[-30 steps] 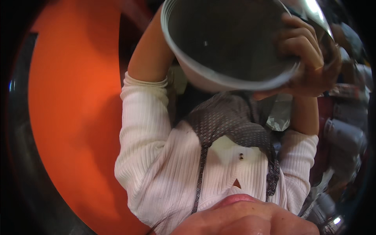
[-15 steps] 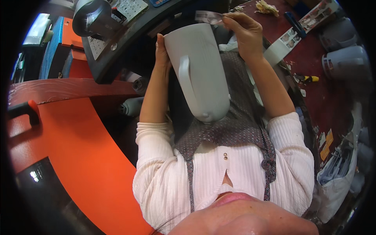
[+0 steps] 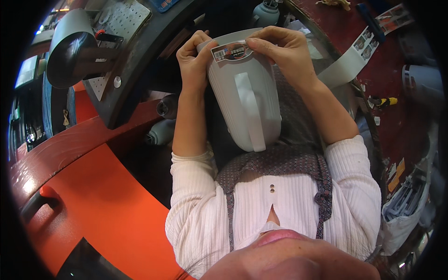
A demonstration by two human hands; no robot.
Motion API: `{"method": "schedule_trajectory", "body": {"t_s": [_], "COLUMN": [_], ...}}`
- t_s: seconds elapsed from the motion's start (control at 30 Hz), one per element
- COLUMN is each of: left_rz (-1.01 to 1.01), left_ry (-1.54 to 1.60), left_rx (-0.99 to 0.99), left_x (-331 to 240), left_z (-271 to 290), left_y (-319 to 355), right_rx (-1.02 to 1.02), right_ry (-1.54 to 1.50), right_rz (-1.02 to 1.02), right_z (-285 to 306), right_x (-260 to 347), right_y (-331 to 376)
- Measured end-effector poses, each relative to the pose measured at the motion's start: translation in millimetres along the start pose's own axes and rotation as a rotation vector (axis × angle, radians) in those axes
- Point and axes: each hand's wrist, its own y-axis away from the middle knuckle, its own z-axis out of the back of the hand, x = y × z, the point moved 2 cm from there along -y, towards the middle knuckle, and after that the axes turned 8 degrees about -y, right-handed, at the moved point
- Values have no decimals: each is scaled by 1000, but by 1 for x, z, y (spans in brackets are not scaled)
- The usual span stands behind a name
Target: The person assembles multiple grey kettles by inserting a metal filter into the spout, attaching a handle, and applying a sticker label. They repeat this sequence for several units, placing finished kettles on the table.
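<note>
A grey plastic jug (image 3: 221, 98) lies tilted over my lap, its long side handle (image 3: 251, 112) facing up. Across the jug's far end, near the rim, sits a small printed sticker (image 3: 230, 52). With fingers wrapped around the rim, my left hand (image 3: 192, 60) holds the jug, and its thumb touches the sticker's left end. My right hand (image 3: 290, 52) pinches the sticker's right end against the jug with thumb and fingers. Whether the whole sticker is stuck down cannot be told.
A strip of printed stickers (image 3: 361, 49) hangs at the right, near a yellow-and-black tool (image 3: 382, 101) on the dark red surface. A white bag (image 3: 402, 228) holds several grey parts. At upper left stands a grey cylindrical container (image 3: 70, 49) by a perforated plate (image 3: 128, 21). An orange panel (image 3: 107, 186) lies left.
My right hand has brought the sticker left and down onto the jug's rim area. The jug has turned, its handle now more central. My left thumb has moved onto the sticker.
</note>
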Motion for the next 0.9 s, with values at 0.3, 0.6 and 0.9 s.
{"method": "schedule_trajectory", "body": {"t_s": [0.3, 0.6, 0.9], "left_rz": [-98, -31, -28], "left_ry": [31, 67, 99], "left_rx": [1, -12, 13], "left_x": [8, 4, 3], "left_z": [-1, -6, -4], "left_y": [3, 8, 11], "right_rx": [16, 3, -323], "right_ry": [137, 129, 968], "right_rz": [34, 105, 457], "right_z": [0, -2, 0], "right_x": [-1, -1, 2], "right_y": [-7, -1, -18]}}
